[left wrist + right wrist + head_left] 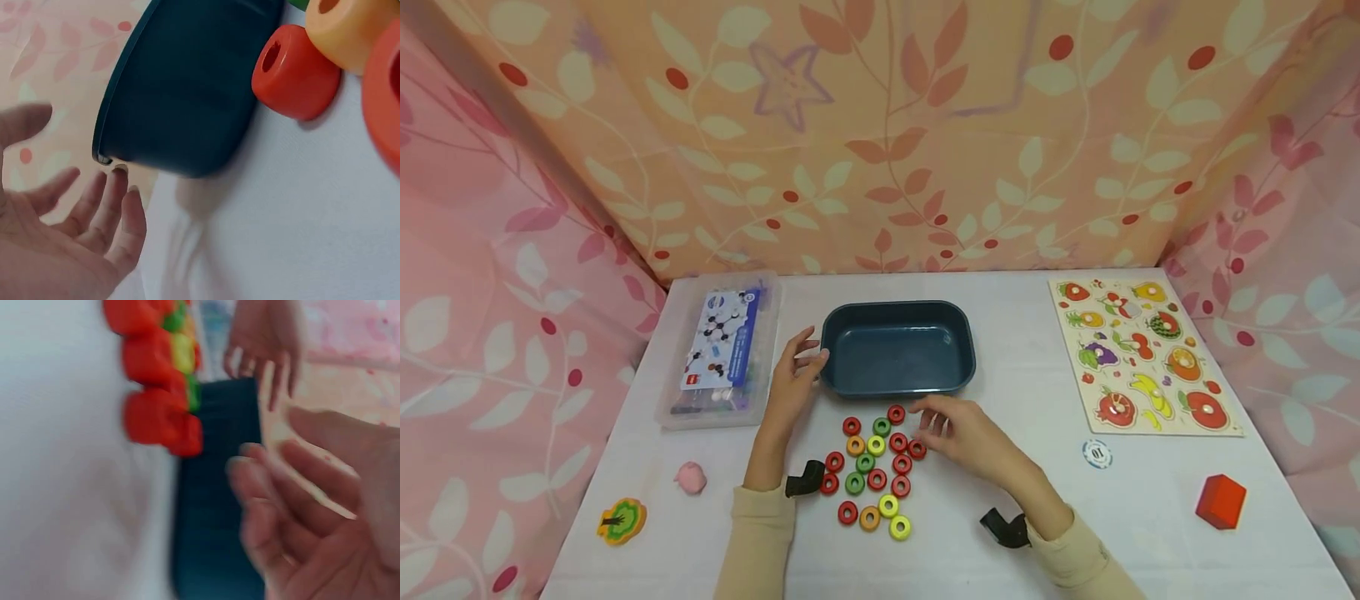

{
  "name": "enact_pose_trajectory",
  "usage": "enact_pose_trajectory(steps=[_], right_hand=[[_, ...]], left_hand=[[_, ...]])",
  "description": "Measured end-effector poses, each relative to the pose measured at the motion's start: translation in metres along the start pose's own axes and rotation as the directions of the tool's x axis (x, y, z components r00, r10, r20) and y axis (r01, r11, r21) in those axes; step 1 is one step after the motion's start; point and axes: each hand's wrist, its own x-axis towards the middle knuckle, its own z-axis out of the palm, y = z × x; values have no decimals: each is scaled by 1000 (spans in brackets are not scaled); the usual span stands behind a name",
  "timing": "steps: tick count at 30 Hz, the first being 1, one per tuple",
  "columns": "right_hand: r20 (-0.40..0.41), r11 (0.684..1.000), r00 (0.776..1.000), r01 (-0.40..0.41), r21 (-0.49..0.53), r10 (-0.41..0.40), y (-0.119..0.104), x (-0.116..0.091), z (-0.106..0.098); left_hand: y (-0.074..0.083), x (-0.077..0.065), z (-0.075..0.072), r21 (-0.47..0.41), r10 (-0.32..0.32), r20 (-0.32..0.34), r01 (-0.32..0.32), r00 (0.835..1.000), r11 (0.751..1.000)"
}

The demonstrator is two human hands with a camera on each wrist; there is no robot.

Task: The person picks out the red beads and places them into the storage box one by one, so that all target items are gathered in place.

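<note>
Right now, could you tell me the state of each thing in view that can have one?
Left grip: relaxed, holding nothing
Right grip: loosely curled, holding nothing
Tray: upright, uncovered
Rings: loose, scattered
Plastic case: closed, lying flat
Fruit puzzle: lying flat, looks complete
Poker chip: lying flat
Tree toy: lying flat
Pink toy: pose unclear
Red block: pose unclear
Curtain: hanging

The head camera looks forward and down over the table (1015,467), the dark tray (895,358) at mid-frame. The wrist cameras look from close by, turned sideways, past the left hand (69,237) at lower left and the right hand (331,531) at lower right; both share tray and rings (306,84).
</note>
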Motion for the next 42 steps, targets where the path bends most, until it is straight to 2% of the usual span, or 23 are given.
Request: enact_pose_trajectory(steps=[2, 4, 8, 12, 16, 18, 21, 24, 26, 28, 30, 34, 42], right_hand=[[91, 998, 994, -50, -48, 54, 5, -5, 8], [131, 992, 988, -70, -101, 84, 11, -8, 16], [133, 984, 988, -55, -170, 79, 20, -10, 25], [147, 983, 987, -31, -183, 58, 20, -6, 22], [159, 992, 986, -31, -126, 50, 12, 2, 9], [147, 997, 989, 4, -72, 6, 8, 8, 2], [99, 997, 992, 75, 5, -75, 4, 21, -7], [21, 993, 994, 102, 53, -104, 5, 40, -12], [-26, 994, 997, 75, 75, -73, 7, 54, -12], [-53, 997, 999, 11, 82, -7, 12, 68, -9], [-55, 995, 996, -70, 77, 74, 17, 82, -4], [-14, 979, 979, -204, -19, 204, 22, 105, 9], [74, 950, 958, -260, -173, 276, 14, 134, 29]], left_hand=[[-1, 1, -2, -44, -55, -7, 54, 998, 998], [-1, 1, -2, -65, -90, -10, 89, 996, 994], [-3, 1, -1, -92, -113, 23, 114, 993, 989], [-6, 0, -1, -132, -111, 37, 115, 993, 985], [-8, -1, -1, -146, -106, 41, 110, 994, 983], [-9, -1, 0, -145, -103, 48, 109, 993, 983], [-9, 0, -1, -155, -99, 54, 106, 994, 982], [-9, 0, -2, -177, -97, 62, 107, 993, 978], [-5, 0, -3, -187, -105, 72, 117, 992, 975], [3, -2, -4, -186, -116, 83, 130, 990, 974], [14, -6, -5, -179, -123, 92, 138, 988, 974], [28, -12, -5, -167, -126, 92, 140, 988, 976], [29, -11, -4, -153, -157, 72, 166, 985, 974]])
